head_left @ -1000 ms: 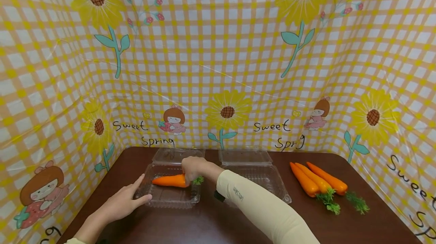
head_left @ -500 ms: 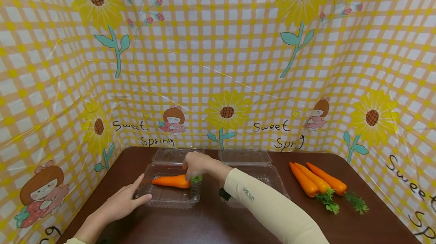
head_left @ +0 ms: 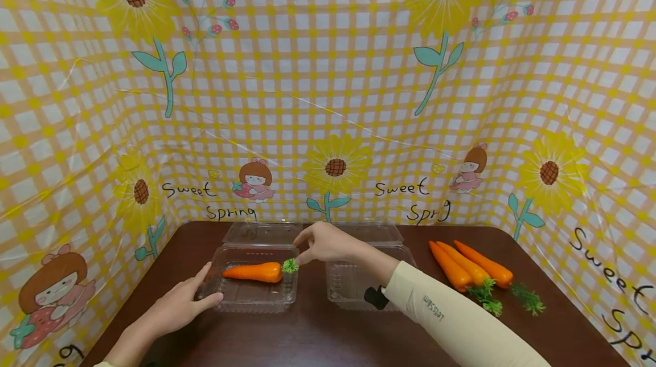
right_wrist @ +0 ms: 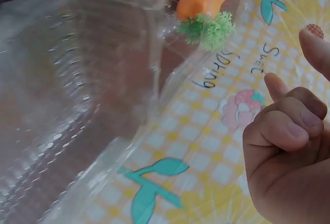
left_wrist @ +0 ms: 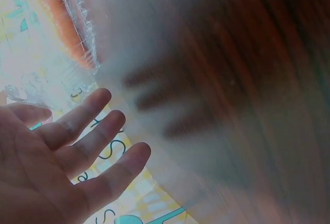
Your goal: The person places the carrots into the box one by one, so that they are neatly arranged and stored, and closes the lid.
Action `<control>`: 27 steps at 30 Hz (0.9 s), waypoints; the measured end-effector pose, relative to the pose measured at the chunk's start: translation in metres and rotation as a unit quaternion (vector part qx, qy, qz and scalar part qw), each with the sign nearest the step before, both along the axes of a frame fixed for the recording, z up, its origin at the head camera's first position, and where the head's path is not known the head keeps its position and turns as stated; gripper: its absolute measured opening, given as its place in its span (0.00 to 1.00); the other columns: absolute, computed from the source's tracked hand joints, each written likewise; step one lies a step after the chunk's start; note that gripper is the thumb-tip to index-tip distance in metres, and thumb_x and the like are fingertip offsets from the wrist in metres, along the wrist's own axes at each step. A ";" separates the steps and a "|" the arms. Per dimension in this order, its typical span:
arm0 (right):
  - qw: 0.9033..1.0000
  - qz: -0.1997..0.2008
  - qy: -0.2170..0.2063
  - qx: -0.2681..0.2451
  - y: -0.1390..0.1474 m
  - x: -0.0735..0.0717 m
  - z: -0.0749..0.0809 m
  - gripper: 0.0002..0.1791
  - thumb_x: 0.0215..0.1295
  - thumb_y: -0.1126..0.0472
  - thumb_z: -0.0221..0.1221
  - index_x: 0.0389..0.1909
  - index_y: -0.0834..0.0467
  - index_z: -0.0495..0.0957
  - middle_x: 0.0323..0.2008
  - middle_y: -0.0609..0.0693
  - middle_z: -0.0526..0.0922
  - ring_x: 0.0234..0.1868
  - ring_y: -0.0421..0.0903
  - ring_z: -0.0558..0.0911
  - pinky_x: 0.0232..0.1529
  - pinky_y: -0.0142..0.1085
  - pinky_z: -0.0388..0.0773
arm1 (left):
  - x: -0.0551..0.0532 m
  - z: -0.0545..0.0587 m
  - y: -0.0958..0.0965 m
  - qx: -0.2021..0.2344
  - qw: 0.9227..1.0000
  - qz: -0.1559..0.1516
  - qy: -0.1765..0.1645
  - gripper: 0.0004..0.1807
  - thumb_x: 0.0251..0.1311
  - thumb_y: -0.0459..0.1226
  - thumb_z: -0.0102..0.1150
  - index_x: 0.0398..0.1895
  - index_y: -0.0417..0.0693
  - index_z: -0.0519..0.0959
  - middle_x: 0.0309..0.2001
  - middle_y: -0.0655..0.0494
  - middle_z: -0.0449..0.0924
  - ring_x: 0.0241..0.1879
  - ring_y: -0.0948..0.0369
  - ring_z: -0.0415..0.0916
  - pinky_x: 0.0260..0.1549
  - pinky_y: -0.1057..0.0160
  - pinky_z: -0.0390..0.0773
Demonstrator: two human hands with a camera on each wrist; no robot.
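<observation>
Nothing held: I've got my right hand [head_left: 328, 243] loosely curled and empty, hovering just right of the carrot [head_left: 253, 271] at its leafy end. That carrot lies inside the clear left container [head_left: 251, 298]; my left hand [head_left: 179, 305] rests flat-fingered against its near-left corner.

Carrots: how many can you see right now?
4. One carrot lies in the left clear container; three carrots lie together on the table, right side. None seem hidden.
</observation>
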State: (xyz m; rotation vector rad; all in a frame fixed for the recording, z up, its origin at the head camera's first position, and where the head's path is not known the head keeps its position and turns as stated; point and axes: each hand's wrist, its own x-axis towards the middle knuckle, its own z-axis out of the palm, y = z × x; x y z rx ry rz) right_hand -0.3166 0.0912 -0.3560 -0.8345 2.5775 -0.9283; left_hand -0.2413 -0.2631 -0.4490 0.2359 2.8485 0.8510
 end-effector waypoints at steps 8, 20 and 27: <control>0.996 -0.070 -0.019 -0.049 0.049 0.015 -0.003 0.21 0.63 0.56 0.69 0.57 0.55 0.82 0.17 0.45 0.67 0.18 0.42 0.61 0.23 0.35 0.62 | 0.000 -0.001 0.000 0.003 1.000 -0.002 0.000 0.53 0.67 0.63 0.53 0.82 0.44 0.43 0.70 0.28 0.64 0.69 0.29 0.59 0.54 0.26 0.66; 0.975 -0.201 -0.009 -0.095 0.119 0.037 -0.019 0.25 0.64 0.53 0.69 0.60 0.56 0.80 0.17 0.45 0.58 0.16 0.42 0.56 0.21 0.34 0.61 | 0.001 0.003 -0.001 0.003 1.000 -0.004 -0.006 0.53 0.68 0.63 0.53 0.82 0.44 0.42 0.71 0.27 0.63 0.69 0.29 0.59 0.55 0.27 0.66; 0.957 -0.260 -0.001 -0.126 0.155 0.046 -0.030 0.27 0.64 0.53 0.68 0.61 0.59 0.79 0.15 0.44 0.59 0.13 0.40 0.56 0.16 0.32 0.58 | 0.002 0.002 0.001 0.000 1.000 -0.007 -0.004 0.53 0.68 0.63 0.52 0.82 0.43 0.42 0.71 0.27 0.62 0.69 0.30 0.60 0.56 0.27 0.66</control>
